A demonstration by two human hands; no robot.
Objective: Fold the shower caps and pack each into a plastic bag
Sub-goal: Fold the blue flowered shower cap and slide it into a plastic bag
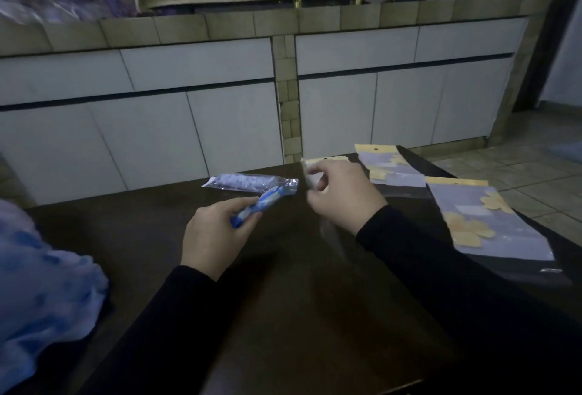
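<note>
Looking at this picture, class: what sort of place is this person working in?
Probably a room in a home: a dark wooden table, a tiled counter with white cabinet doors behind it, and a tiled floor.

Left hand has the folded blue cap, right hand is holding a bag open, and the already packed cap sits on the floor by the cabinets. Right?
Not quite. In the head view the packed cap lies on the dark table, at its far edge, not on the floor. The rest stands: the left hand holds the folded blue cap, and the right hand holds a clear bag.
</note>
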